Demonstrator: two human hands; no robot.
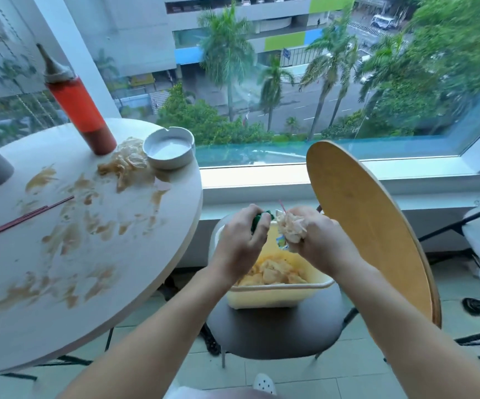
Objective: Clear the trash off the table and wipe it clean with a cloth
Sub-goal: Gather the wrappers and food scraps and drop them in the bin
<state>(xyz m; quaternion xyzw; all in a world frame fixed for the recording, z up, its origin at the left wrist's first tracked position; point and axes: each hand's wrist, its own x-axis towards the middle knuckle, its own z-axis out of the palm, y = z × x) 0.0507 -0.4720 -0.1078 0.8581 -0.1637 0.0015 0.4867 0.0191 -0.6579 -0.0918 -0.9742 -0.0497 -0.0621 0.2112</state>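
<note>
Counter (95, 283) at 9 o'clock carries brown smears, chopsticks (23, 218) and crumpled tissue (126, 162). Left hand (240, 243) grips green scrap (262, 221), right hand (316, 240) clutches tissue wad (290, 227), both over bin (279, 295) at 6 o'clock. Best release straight down, low, inside the rim.

A: What's on the round white table (135, 263)?
B: Brown smears everywhere. A red sauce bottle (77, 102) stands at the back, w/ a crumpled tissue (126, 162) beside it, touching a white ashtray (169, 147). Dark chopsticks (26, 218) lie on the left.
A: And the hands?
B: Both are over a pale bin (279, 295) sitting on a chair (377, 231). Left hand (240, 243) squeezes something green (262, 221). Right hand (316, 237) grips a wad of dirty tissue (290, 227).
A: Anything in the bin?
B: Yep, more crumpled tissues, yellow-ish.
</note>
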